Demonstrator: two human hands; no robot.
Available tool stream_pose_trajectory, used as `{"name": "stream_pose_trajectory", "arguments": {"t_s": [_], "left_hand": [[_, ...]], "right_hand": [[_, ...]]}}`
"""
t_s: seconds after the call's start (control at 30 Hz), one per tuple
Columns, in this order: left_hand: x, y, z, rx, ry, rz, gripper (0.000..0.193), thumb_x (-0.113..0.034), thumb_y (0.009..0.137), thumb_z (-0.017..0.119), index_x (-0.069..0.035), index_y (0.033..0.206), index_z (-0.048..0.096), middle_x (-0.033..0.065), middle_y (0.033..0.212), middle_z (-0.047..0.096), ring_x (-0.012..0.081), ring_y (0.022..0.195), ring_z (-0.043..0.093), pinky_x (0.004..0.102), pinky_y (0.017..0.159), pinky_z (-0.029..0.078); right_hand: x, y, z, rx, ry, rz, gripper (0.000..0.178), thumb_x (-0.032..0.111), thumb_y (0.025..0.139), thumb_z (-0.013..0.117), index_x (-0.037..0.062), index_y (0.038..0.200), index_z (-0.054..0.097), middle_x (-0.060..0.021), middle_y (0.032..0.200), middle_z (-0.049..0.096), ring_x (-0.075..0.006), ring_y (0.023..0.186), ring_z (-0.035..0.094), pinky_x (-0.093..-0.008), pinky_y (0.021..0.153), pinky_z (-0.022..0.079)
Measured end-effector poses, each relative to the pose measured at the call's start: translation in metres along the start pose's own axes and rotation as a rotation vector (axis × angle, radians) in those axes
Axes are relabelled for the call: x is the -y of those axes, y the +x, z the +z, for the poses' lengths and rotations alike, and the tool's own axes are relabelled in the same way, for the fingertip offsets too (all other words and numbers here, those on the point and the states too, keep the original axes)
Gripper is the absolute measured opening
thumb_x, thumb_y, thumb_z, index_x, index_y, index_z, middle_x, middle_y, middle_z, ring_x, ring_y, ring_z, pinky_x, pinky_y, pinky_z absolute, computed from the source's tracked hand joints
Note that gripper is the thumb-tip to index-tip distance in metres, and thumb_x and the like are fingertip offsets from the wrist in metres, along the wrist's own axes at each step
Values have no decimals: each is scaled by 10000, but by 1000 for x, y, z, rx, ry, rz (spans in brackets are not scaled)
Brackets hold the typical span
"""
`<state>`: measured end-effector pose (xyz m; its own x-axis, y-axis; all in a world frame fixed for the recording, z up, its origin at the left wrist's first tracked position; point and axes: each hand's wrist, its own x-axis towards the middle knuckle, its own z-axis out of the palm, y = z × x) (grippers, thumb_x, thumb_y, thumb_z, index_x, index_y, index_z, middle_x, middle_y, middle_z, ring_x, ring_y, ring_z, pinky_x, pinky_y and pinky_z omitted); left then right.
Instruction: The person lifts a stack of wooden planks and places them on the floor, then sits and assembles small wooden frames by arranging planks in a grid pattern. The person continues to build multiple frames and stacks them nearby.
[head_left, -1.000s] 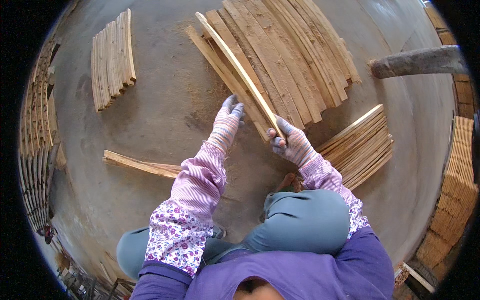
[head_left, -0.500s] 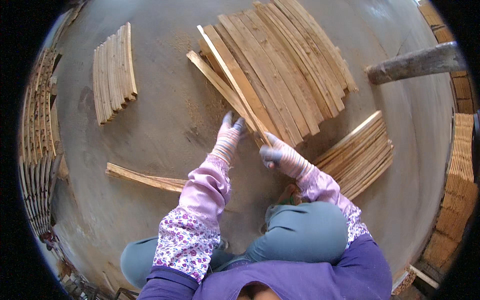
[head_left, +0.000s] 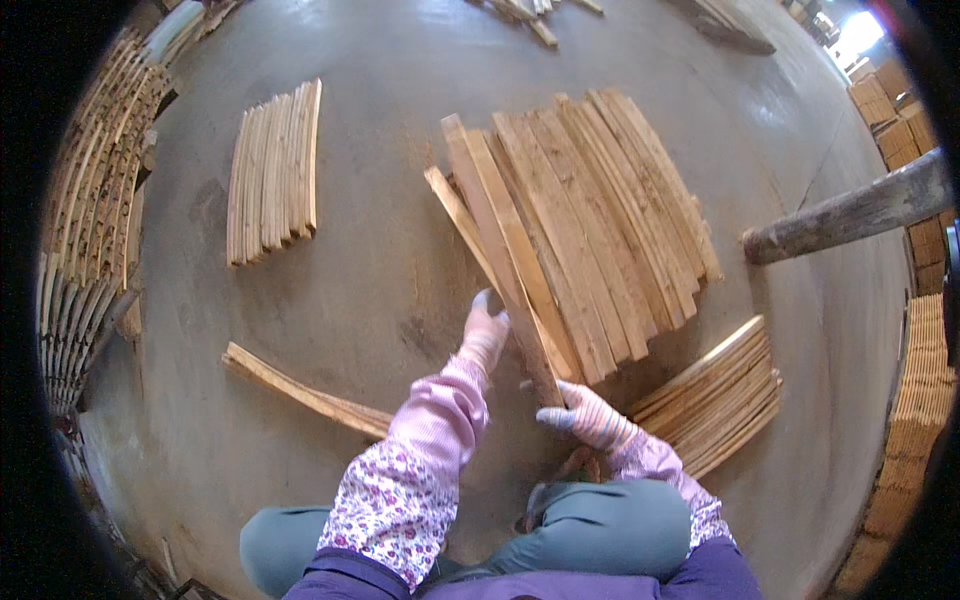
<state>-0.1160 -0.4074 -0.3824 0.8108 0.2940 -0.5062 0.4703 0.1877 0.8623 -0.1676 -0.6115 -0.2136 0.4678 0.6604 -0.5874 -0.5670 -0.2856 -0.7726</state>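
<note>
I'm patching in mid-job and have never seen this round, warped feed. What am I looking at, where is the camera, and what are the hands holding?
There is no machine here: a person works with two gloved hands. The camera sits on their head and looks down, so the arms come in from the bottom, and the fisheye lens bends straight edges near the rim. The person sits or squats on a grey concrete floor. The left hand and right hand both have a grip on one long wooden slat, which lies along the left edge of a big stack of slats. Further off are a smaller bundle to the left, another bundle by the right arm, a lone strip near the left sleeve, and a thick round pole at right.
</note>
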Motion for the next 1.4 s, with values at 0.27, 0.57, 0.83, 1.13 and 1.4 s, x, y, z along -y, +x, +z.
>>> {"name": "stream_pose_trajectory", "arguments": {"t_s": [0.27,0.57,0.83,1.13,1.4], "left_hand": [[-36,-21,13,-62,62,-138,797,-168,751,880,-4,1410,463,183,1225,675,285,1073,666,392,931,537],[0,-23,-46,-58,-752,-266,345,-185,953,589,-29,1253,521,110,905,628,271,757,636,433,639,538],[-1,-52,-96,322,-1071,-208,494,-467,1001,596,5,1149,610,84,958,656,203,842,669,353,785,584],[-3,-52,-119,382,-1162,-221,502,-400,997,622,33,1248,588,155,1126,672,306,1001,657,473,939,539],[-6,-66,-108,440,-964,-216,474,-427,996,619,-18,1235,603,114,1091,678,276,991,666,464,905,561]], "right_hand": [[14,-2,-22,-126,277,119,510,135,917,703,56,1386,517,-46,1005,664,-122,777,636,-260,702,531],[-7,-9,2,-65,103,95,601,169,851,777,50,1381,521,-56,1044,665,-131,884,624,-279,762,531],[228,121,-99,-729,-357,-711,499,260,922,706,-11,1304,534,-163,1165,668,-296,1113,635,-363,948,515],[158,117,-45,-425,-1051,-578,543,166,898,694,25,1398,536,-192,1269,667,-309,1142,660,-379,1020,513],[54,81,-82,-412,-813,-171,521,154,893,706,71,1389,572,-145,1147,708,-259,1039,675,-360,924,533]]}}
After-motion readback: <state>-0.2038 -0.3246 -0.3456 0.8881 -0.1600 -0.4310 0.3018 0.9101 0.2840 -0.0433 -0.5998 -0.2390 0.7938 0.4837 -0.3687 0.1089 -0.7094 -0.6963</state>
